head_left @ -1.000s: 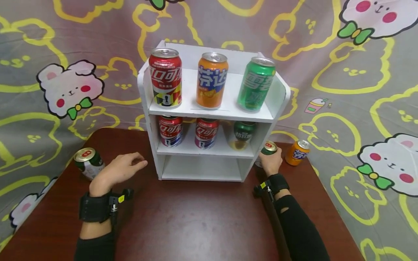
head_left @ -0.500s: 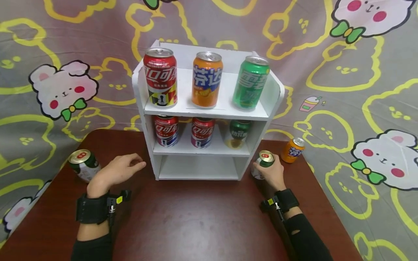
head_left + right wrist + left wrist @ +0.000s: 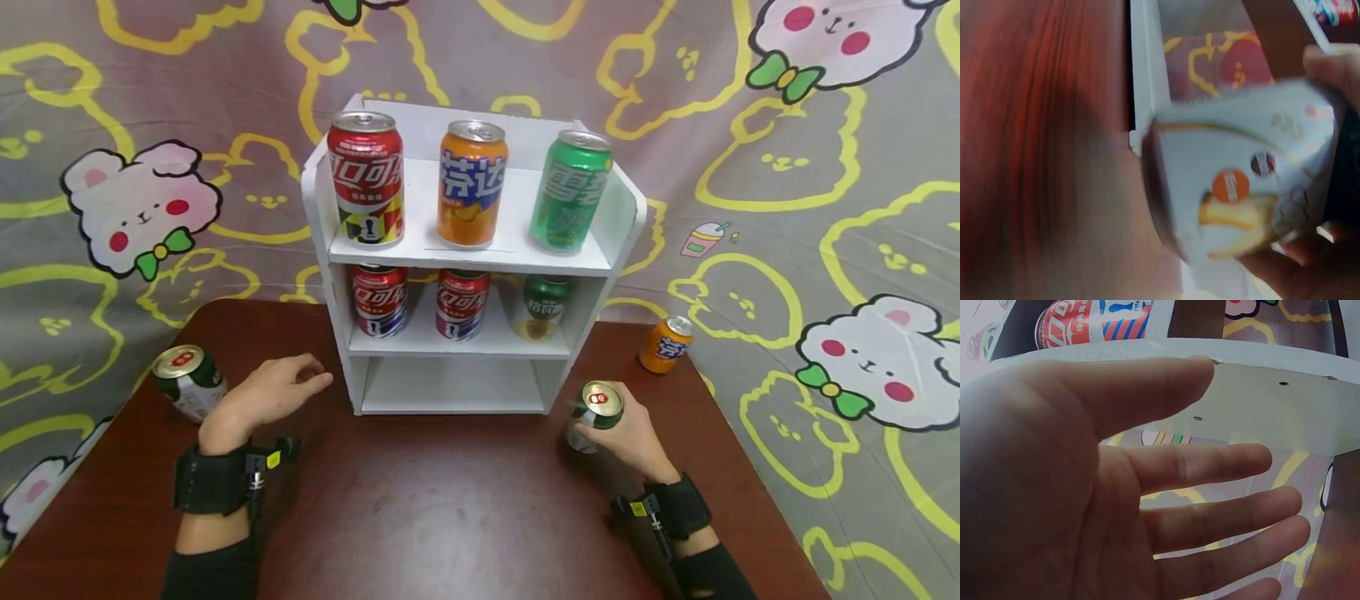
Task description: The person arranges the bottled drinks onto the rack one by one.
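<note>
My right hand (image 3: 633, 433) grips a green-and-white drink can (image 3: 592, 417) with a gold top, just right of the white shelf's front. In the right wrist view the white side of this can (image 3: 1241, 181) shows, with thumb and fingers around it. My left hand (image 3: 266, 396) holds nothing and hovers over the table left of the shelf; in the left wrist view its fingers (image 3: 1229, 515) are spread and nearly straight. Another green-and-white can (image 3: 191, 383) stands beyond the left wrist. An orange can (image 3: 665, 344) stands behind the right hand.
The white three-tier shelf (image 3: 465, 260) carries a red can (image 3: 367, 179), an orange can (image 3: 472, 183) and a green can (image 3: 572, 192) on top. Two red cans (image 3: 380, 300) and a dark green can (image 3: 542, 308) fill the middle tier. Behind hangs a patterned cloth (image 3: 255, 83).
My right hand has brought the green-and-white can from beside the shelf's right side toward the front of the table. The left hand has stayed nearly still; the head view has shifted slightly.
</note>
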Tool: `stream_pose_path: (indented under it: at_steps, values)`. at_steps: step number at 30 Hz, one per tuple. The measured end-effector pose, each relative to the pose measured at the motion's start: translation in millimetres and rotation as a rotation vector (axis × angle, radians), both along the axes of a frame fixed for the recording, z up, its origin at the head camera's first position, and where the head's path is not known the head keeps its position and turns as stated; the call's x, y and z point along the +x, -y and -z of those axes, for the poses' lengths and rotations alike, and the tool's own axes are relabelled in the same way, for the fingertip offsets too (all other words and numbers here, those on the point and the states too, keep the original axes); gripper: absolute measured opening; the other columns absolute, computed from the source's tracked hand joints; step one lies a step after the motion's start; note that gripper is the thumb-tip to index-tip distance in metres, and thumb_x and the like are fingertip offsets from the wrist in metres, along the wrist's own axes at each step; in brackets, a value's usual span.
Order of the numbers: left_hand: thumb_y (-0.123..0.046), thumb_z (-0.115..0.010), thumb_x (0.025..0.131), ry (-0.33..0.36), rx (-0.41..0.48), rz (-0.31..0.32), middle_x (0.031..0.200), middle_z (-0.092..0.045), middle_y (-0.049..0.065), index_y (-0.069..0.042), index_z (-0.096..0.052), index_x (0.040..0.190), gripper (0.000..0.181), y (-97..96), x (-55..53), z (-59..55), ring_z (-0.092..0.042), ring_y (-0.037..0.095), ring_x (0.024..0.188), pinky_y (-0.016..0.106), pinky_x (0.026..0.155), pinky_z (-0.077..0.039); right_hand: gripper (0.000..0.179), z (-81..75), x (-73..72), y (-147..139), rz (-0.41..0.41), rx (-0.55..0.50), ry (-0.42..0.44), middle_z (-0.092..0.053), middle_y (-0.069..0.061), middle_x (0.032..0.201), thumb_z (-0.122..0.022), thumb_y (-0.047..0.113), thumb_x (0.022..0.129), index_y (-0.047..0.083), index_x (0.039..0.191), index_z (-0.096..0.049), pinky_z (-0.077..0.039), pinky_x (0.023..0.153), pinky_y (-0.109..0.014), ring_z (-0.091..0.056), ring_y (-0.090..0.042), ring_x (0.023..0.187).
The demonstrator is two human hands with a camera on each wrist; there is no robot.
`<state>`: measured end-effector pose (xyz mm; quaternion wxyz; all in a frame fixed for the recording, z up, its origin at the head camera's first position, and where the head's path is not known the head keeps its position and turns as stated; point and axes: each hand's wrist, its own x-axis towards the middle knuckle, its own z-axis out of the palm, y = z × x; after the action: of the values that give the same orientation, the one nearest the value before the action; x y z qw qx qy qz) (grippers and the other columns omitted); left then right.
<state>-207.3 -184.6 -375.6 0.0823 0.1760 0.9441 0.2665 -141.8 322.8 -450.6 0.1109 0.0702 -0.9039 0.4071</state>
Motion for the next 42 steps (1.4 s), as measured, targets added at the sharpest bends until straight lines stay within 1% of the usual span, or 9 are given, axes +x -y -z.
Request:
stream_pose_path:
  at_steps: [5, 8, 11, 15, 18, 22, 28, 35, 42]
  values:
    - [-0.037, -0.052, 0.096, 0.001, -0.006, -0.007, 0.102, -0.062, 0.018, 0.004, -0.058, 0.115, 0.046, 2.2, 0.1, 0.9, -0.059, 0.031, 0.091, 0.046, 0.073, -0.048, 0.067, -20.4, 19.9, 26.2, -0.179, -0.015, 0.010, -0.061, -0.006, 0.107, -0.086, 0.016, 0.068, 0.003, 0.122, -0.048, -0.050, 0.079, -0.024, -0.059, -0.012, 0.093]
    - [-0.038, -0.053, 0.096, 0.011, -0.008, -0.012, 0.102, -0.062, 0.019, 0.004, -0.058, 0.115, 0.046, 2.2, 0.3, 0.7, -0.059, 0.032, 0.091, 0.046, 0.073, -0.048, 0.065, -30.0, 24.4, 45.7, -0.270, -0.029, 0.008, -0.061, -0.006, 0.105, -0.086, 0.012, 0.067, 0.001, 0.119, -0.050, -0.050, 0.078, -0.026, -0.059, -0.012, 0.092]
    - [-0.039, -0.052, 0.096, 0.023, -0.012, -0.014, 0.103, -0.062, 0.019, 0.004, -0.057, 0.115, 0.047, 1.7, -0.1, 1.0, -0.059, 0.032, 0.091, 0.046, 0.073, -0.048, 0.065, -24.6, 18.8, 61.0, -0.325, -0.060, 0.012, -0.061, -0.002, 0.103, -0.087, 0.014, 0.066, 0.004, 0.119, -0.051, -0.050, 0.078, -0.026, -0.059, -0.011, 0.091]
    - [-0.038, -0.052, 0.096, 0.023, -0.026, -0.014, 0.103, -0.062, 0.020, 0.004, -0.057, 0.116, 0.047, 1.5, -0.9, 1.2, -0.059, 0.033, 0.092, 0.047, 0.074, -0.048, 0.067, -11.2, 3.9, 80.8, -0.369, -0.076, -0.035, -0.062, 0.001, 0.103, -0.088, 0.020, 0.065, 0.008, 0.120, -0.051, -0.051, 0.077, -0.028, -0.060, -0.012, 0.090]
    - [-0.038, -0.052, 0.096, 0.015, -0.034, -0.011, 0.104, -0.062, 0.020, 0.005, -0.057, 0.115, 0.047, 0.9, -1.0, 0.9, -0.059, 0.034, 0.094, 0.048, 0.075, -0.047, 0.069, -8.6, -5.9, 98.1, -0.396, -0.088, -0.074, -0.062, 0.000, 0.104, -0.088, 0.021, 0.063, 0.008, 0.120, -0.051, -0.051, 0.077, -0.030, -0.061, -0.013, 0.091]
    - [-0.038, -0.052, 0.096, 0.019, -0.034, -0.009, 0.103, -0.062, 0.020, 0.005, -0.057, 0.114, 0.046, -0.7, -0.3, 1.2, -0.059, 0.034, 0.093, 0.048, 0.075, -0.047, 0.067, -8.4, -17.6, 119.4, -0.402, -0.114, -0.061, -0.062, 0.001, 0.104, -0.088, 0.022, 0.063, 0.009, 0.119, -0.052, -0.051, 0.078, -0.031, -0.061, -0.014, 0.092]
    - [-0.035, -0.053, 0.096, 0.021, -0.035, -0.002, 0.100, -0.063, 0.017, 0.004, -0.058, 0.113, 0.043, -3.5, -1.0, 3.6, -0.059, 0.030, 0.089, 0.047, 0.074, -0.048, 0.066, -7.3, -35.7, 140.6, -0.349, -0.134, -0.029, -0.062, 0.000, 0.105, -0.087, 0.023, 0.065, 0.010, 0.120, -0.052, -0.051, 0.079, -0.032, -0.061, -0.014, 0.092]
    - [-0.036, -0.054, 0.096, 0.026, -0.038, -0.006, 0.099, -0.063, 0.016, 0.004, -0.058, 0.114, 0.045, -5.7, -3.2, 4.5, -0.059, 0.029, 0.088, 0.047, 0.073, -0.048, 0.068, -2.0, -48.4, 147.5, -0.254, -0.148, 0.003, -0.062, -0.001, 0.105, -0.087, 0.023, 0.065, 0.008, 0.121, -0.052, -0.050, 0.078, -0.033, -0.060, -0.014, 0.092]
    - [-0.035, -0.053, 0.096, 0.027, -0.043, -0.008, 0.100, -0.063, 0.017, 0.004, -0.058, 0.113, 0.043, -6.2, -3.3, 3.3, -0.059, 0.030, 0.089, 0.048, 0.074, -0.048, 0.071, 1.2, -58.6, 151.2, -0.229, -0.159, 0.042, -0.061, -0.003, 0.106, -0.086, 0.027, 0.066, 0.005, 0.123, -0.050, -0.051, 0.078, -0.035, -0.060, -0.016, 0.092]
